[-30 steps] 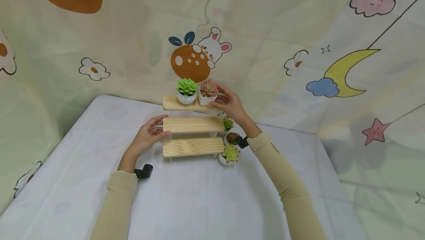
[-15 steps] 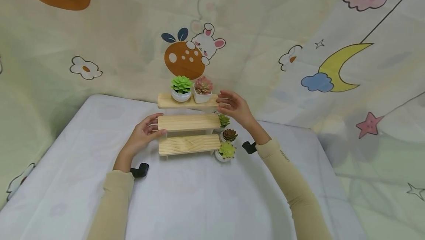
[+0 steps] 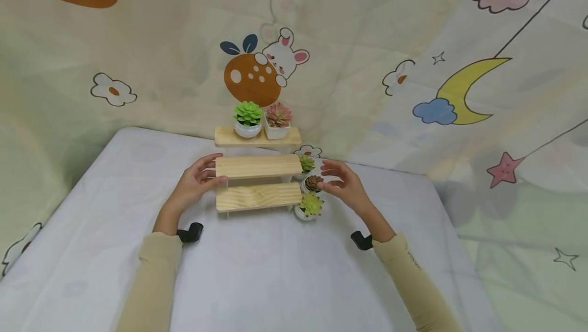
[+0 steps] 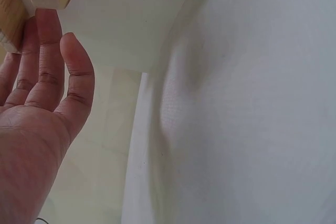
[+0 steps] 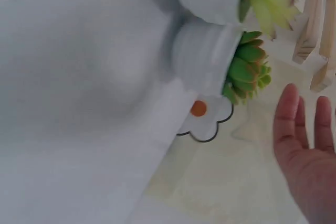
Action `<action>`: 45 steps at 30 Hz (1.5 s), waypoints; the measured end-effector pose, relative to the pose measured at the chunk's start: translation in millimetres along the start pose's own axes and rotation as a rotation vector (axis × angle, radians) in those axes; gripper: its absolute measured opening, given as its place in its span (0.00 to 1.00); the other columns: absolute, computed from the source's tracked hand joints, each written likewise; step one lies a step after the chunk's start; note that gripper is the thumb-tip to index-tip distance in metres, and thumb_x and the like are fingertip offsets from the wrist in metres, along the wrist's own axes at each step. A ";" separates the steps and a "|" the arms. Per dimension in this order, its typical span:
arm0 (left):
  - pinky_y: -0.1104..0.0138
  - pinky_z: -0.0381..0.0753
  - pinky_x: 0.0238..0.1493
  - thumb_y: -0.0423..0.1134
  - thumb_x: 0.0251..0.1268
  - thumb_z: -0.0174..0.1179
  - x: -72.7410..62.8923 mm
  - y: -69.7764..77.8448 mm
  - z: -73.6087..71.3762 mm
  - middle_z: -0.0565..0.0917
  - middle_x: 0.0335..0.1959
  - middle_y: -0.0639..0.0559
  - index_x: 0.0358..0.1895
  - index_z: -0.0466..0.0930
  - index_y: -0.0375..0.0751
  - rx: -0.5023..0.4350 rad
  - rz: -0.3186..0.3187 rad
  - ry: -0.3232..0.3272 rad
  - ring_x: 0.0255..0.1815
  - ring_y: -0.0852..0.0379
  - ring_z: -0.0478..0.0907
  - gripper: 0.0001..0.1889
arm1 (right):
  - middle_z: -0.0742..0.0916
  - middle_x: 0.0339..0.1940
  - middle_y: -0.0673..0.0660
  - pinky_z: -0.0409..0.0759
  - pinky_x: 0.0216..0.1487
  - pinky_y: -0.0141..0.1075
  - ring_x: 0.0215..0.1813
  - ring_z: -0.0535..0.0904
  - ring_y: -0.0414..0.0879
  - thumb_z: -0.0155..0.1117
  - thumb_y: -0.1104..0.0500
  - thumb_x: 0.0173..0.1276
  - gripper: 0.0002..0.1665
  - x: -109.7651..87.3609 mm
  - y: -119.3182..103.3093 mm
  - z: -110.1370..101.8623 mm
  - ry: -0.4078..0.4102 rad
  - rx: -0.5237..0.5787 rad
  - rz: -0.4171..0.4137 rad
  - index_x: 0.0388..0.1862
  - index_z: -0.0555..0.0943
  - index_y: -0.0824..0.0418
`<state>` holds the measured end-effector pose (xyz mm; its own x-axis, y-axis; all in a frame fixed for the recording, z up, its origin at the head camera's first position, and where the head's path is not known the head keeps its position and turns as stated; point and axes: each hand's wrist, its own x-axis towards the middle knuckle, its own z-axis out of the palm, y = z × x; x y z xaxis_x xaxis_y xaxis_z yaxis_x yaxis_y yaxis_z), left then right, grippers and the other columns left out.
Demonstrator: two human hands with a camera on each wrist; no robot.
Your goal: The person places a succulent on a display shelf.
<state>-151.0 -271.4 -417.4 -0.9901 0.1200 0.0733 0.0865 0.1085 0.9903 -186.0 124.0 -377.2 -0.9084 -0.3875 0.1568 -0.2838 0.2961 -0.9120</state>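
Observation:
A three-tier wooden plant stand [image 3: 258, 167] stands on the white-covered table. My left hand [image 3: 189, 185] holds the left end of its middle board, thumb at the front edge and fingers behind. In the left wrist view, fingertips [image 4: 48, 22] meet the wood. My right hand [image 3: 347, 189] hovers with loosely spread fingers beside a brown succulent [image 3: 314, 184], holding nothing. That pot sits right of the stand, between a green succulent [image 3: 307, 163] and a yellow-green succulent [image 3: 311, 204]. On the top board are a bright green succulent [image 3: 248, 113] and a pink succulent [image 3: 278, 115] in white pots.
Behind the stand hangs a printed fabric backdrop [image 3: 184, 56] reaching the table's back edge. The white tablecloth [image 3: 257, 276] spreads out in front. A black wrist camera [image 3: 361, 240] sits at the right wrist, another black camera [image 3: 192, 232] at the left.
My right hand has let go of the pink succulent on the top board and come down and toward me to the brown succulent. The left hand keeps its hold; the head view has shifted slightly.

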 end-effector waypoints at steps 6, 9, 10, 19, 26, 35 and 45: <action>0.76 0.77 0.43 0.35 0.62 0.67 0.4 2.0 -2.3 0.71 0.57 0.46 0.73 0.61 0.40 -0.021 0.007 0.005 0.47 0.63 0.77 0.37 | 0.73 0.65 0.68 0.75 0.52 0.34 0.63 0.72 0.63 0.67 0.62 0.67 0.33 -32.8 11.7 15.4 0.109 0.009 0.228 0.67 0.67 0.69; 0.77 0.77 0.44 0.35 0.62 0.67 0.6 2.9 -2.2 0.71 0.57 0.45 0.73 0.61 0.39 -0.032 0.013 0.005 0.47 0.64 0.77 0.37 | 0.74 0.64 0.67 0.75 0.51 0.34 0.62 0.73 0.61 0.69 0.60 0.66 0.34 -41.7 16.0 25.5 0.124 0.012 0.300 0.67 0.68 0.68; 0.77 0.77 0.44 0.35 0.62 0.67 0.8 3.0 -1.9 0.71 0.57 0.45 0.73 0.61 0.40 -0.035 0.013 0.004 0.47 0.64 0.77 0.37 | 0.74 0.64 0.66 0.76 0.51 0.35 0.62 0.73 0.60 0.70 0.60 0.65 0.35 -44.3 16.6 28.6 0.122 0.021 0.320 0.67 0.68 0.67; 0.77 0.77 0.43 0.35 0.62 0.67 0.8 0.3 0.7 0.71 0.57 0.45 0.74 0.60 0.39 -0.041 0.004 0.002 0.46 0.64 0.77 0.37 | 0.76 0.58 0.62 0.77 0.44 0.34 0.54 0.76 0.54 0.79 0.60 0.53 0.44 -51.5 25.6 50.1 0.058 -0.074 0.400 0.66 0.68 0.66; 0.77 0.77 0.43 0.36 0.62 0.67 0.3 1.9 -0.5 0.71 0.57 0.48 0.74 0.60 0.39 -0.029 -0.013 0.006 0.47 0.63 0.76 0.38 | 0.80 0.49 0.62 0.75 0.41 0.36 0.47 0.75 0.52 0.81 0.56 0.50 0.46 -44.6 32.8 62.3 0.102 -0.221 0.378 0.64 0.69 0.70; 0.77 0.76 0.43 0.37 0.63 0.67 -0.2 4.3 -0.2 0.71 0.58 0.45 0.74 0.60 0.41 -0.008 -0.018 0.016 0.47 0.64 0.77 0.37 | 0.80 0.46 0.61 0.73 0.42 0.35 0.45 0.74 0.51 0.81 0.57 0.50 0.42 -37.5 28.7 61.4 0.126 -0.235 0.386 0.61 0.72 0.70; 0.77 0.76 0.43 0.38 0.63 0.67 0.2 3.7 1.2 0.70 0.59 0.45 0.74 0.60 0.42 -0.001 -0.025 0.009 0.47 0.64 0.76 0.37 | 0.81 0.44 0.60 0.78 0.43 0.36 0.44 0.76 0.48 0.81 0.59 0.48 0.43 -42.5 34.7 54.3 0.123 -0.139 0.435 0.63 0.73 0.69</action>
<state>-150.7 -269.8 -413.9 -0.9929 0.1083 0.0496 0.0616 0.1103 0.9920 -140.6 103.4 -436.1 -0.9793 -0.0975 -0.1771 0.1005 0.5255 -0.8449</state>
